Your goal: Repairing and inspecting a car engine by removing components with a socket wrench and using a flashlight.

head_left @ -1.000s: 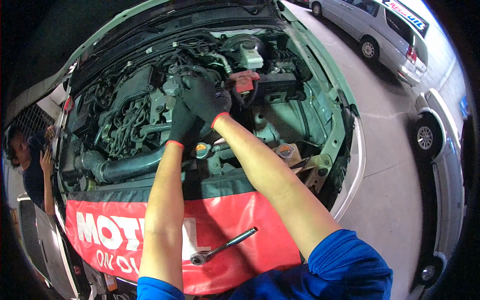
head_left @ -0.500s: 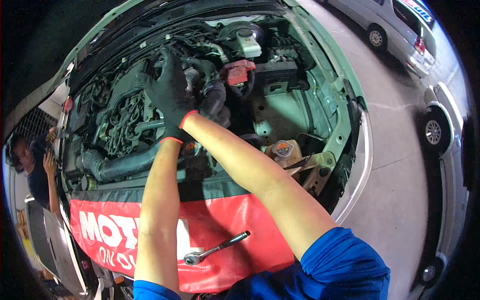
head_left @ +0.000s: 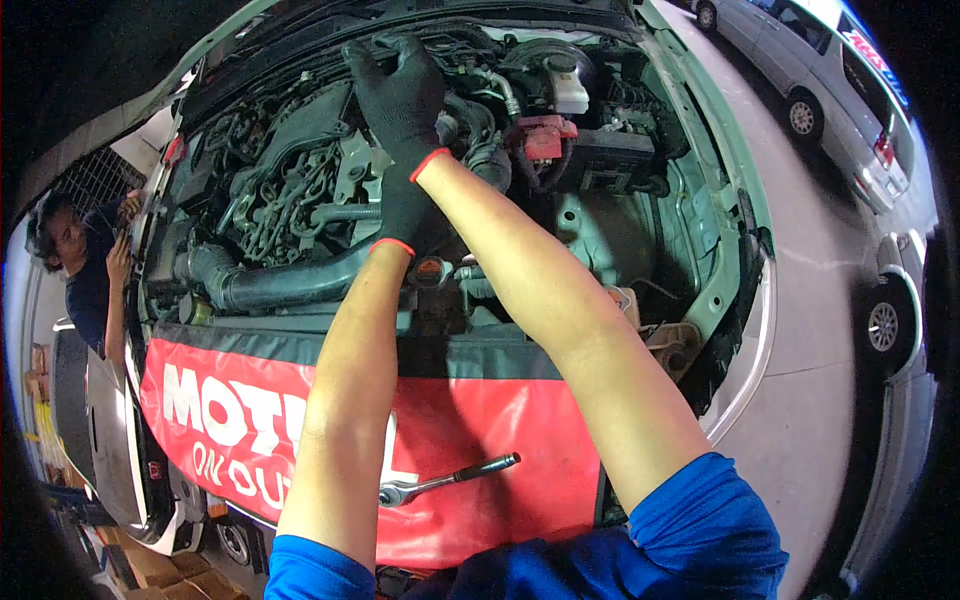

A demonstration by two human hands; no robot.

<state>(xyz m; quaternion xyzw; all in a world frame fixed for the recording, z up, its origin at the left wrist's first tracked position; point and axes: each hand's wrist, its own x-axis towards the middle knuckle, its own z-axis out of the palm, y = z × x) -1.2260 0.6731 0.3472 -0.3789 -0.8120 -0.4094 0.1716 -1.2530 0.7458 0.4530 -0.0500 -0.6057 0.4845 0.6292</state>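
Note:
Both my hands wear black knit gloves with red-orange cuffs and reach over a car's engine [head_left: 300, 170]. My right hand [head_left: 402, 100] is farther in, above the rear of the engine. Its thumb and fingers curve apart with a gap between them, and nothing shows in it. My left hand [head_left: 414, 215] is lower, close under the right wrist; its fingers are hidden there. A ratchet wrench [head_left: 450, 480] lies on the red fender cover [head_left: 500, 420] draped over the car's front, below my forearms.
A thick black air hose [head_left: 300, 285] crosses the front of the engine bay. A red terminal cover [head_left: 545, 138] and a white fluid reservoir [head_left: 567, 88] stand right of my hands. Another person [head_left: 85, 260] leans in at the left. A silver van [head_left: 800, 90] is parked at the right.
My hands have moved farther over the engine, and the gap between the right thumb and fingers shows more plainly. The view has shifted, so the engine bay sits farther right.

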